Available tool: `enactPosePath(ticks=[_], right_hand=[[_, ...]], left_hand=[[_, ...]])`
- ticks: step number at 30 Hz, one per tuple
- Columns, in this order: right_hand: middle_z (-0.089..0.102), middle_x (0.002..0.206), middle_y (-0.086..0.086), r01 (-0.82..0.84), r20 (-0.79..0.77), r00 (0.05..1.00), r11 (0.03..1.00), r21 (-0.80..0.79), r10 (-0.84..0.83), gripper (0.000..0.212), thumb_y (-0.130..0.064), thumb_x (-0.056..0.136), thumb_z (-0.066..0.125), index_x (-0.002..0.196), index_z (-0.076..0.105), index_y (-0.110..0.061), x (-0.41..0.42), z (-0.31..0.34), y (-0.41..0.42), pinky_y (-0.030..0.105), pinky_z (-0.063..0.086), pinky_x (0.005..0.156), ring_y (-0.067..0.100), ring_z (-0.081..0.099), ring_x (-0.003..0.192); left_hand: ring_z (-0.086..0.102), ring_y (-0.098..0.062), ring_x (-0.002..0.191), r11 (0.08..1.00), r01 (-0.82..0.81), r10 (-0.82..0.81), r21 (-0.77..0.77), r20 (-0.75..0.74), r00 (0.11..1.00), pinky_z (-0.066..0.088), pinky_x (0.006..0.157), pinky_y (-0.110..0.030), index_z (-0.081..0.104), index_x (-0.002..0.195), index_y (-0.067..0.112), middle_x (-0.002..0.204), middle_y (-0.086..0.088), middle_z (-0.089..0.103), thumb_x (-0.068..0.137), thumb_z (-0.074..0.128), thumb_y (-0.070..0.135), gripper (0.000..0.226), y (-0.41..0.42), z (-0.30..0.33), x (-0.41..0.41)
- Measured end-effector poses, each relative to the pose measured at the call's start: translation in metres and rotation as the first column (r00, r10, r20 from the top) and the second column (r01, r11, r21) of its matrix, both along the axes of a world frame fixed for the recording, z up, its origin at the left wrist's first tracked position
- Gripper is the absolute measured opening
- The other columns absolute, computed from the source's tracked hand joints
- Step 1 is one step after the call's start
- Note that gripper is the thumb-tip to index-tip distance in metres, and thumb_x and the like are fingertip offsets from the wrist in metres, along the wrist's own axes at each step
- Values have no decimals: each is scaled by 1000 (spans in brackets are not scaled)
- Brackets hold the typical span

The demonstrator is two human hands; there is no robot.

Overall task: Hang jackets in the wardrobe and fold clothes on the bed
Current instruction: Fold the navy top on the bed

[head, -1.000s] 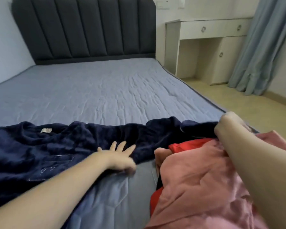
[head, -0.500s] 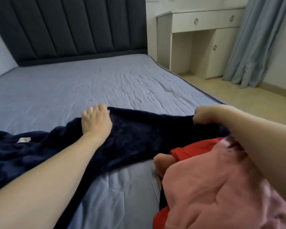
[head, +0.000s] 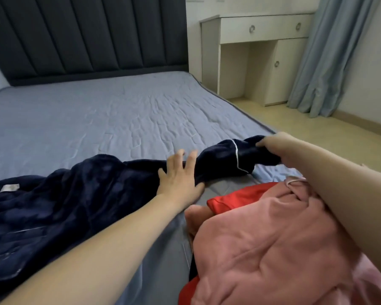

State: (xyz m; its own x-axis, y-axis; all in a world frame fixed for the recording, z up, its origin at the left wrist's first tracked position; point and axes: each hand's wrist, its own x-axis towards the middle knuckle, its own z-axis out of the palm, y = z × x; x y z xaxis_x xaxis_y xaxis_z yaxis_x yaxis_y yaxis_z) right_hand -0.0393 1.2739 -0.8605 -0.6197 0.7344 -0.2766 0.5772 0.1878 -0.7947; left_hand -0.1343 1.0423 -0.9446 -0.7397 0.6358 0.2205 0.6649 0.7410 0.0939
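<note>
A dark navy fleece garment [head: 75,199] with thin white piping lies stretched across the near part of the bed [head: 101,119], a small white label showing at its left. My left hand [head: 178,179] lies flat on its middle, fingers spread and straight. My right hand [head: 275,146] grips the garment's right end, near the bed's right edge, lifting it slightly. A pink garment [head: 273,245] sits bunched at the near right under my right forearm, with a red garment [head: 227,199] peeking out beneath it.
A dark padded headboard [head: 86,34] stands at the far end of the bed. A white desk with drawers and a cabinet [head: 262,53] is beside the bed's far right corner. Blue curtains [head: 330,53] hang at the right over beige floor [head: 317,133].
My left hand slid rightward along the navy garment and now lies flat near its right part. My right hand pulled the garment's end right and a piped cuff shows.
</note>
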Motion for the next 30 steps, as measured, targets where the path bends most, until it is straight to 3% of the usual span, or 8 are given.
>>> enactPosePath(ticks=[3, 6, 12, 16, 20, 25, 28, 30], right_hand=[[54, 98, 8, 190, -367, 852, 873, -449, -374, 6, -15, 93, 49, 88, 51, -14, -6, 23, 23, 31, 46, 55, 23, 54, 77], [47, 92, 2, 151, -471, 715, 771, -618, -517, 13, -21, 100, 37, 93, 46, -14, -9, 38, 45, 29, 39, 51, 18, 45, 66], [58, 68, 5, -22, -3, 1000, 972, -236, 21, 35, -45, 91, 55, 74, 57, -15, 5, -10, 12, 24, 42, 52, 21, 53, 54], [63, 98, 14, -121, 112, 988, 984, 127, 107, 12, -21, 89, 63, 91, 62, -9, 14, -20, 22, 31, 50, 70, 27, 62, 78], [67, 105, 15, -70, -41, 997, 987, -144, 65, 19, -23, 96, 57, 106, 57, -6, 37, 10, 56, 35, 52, 68, 27, 66, 85], [69, 105, 17, -212, 116, 971, 977, 30, 207, 37, -38, 90, 66, 115, 61, -11, 57, 13, 70, 47, 56, 83, 34, 68, 93], [68, 103, 11, -468, 631, 738, 855, 224, 239, 51, -58, 85, 62, 107, 65, -12, 62, -9, 55, 38, 51, 86, 30, 65, 95], [64, 106, 13, -496, 623, 766, 764, 413, 160, 41, -46, 92, 57, 112, 61, -11, 60, -18, 49, 34, 46, 81, 31, 61, 98]], left_hand=[[39, -32, 116, 992, 124, -122, 8, -131, 984, 46, 86, -46, 44, 122, 17, 126, -7, 32, 82, 59, 32, 45, 2, 10, 5], [33, -25, 129, 937, 350, -341, -9, 196, 919, 31, 108, -53, 59, 121, 18, 133, -2, 41, 86, 59, 26, 36, 10, 18, 9], [20, -14, 143, 972, 233, -221, 24, 417, 882, -2, 109, -70, 58, 122, 39, 146, 14, 37, 92, 41, 48, 36, 38, 20, 4], [-19, -13, 148, 979, 81, 11, -185, 449, 893, -23, 100, -70, 0, 150, 50, 162, 15, -12, 89, 44, 64, 77, 43, -8, 8], [-29, -17, 145, 963, -6, 120, -269, 412, 903, -24, 93, -76, -16, 147, 50, 159, 14, -24, 76, 43, 82, 98, 56, -17, 3], [-16, -18, 149, 978, -209, 196, -24, 461, 866, -27, 94, -71, 4, 155, 36, 164, 9, -1, 61, -6, 95, 111, 68, -3, -4], [8, -26, 148, 964, -244, 266, -108, 330, 906, -17, 104, -70, 30, 148, 18, 157, -3, 25, 93, 10, 62, 73, 65, 4, -16], [25, -31, 138, 972, -210, 225, -108, 150, 963, 4, 111, -63, 42, 134, 12, 144, -10, 38, 98, 28, 44, 50, 67, 7, -15]])
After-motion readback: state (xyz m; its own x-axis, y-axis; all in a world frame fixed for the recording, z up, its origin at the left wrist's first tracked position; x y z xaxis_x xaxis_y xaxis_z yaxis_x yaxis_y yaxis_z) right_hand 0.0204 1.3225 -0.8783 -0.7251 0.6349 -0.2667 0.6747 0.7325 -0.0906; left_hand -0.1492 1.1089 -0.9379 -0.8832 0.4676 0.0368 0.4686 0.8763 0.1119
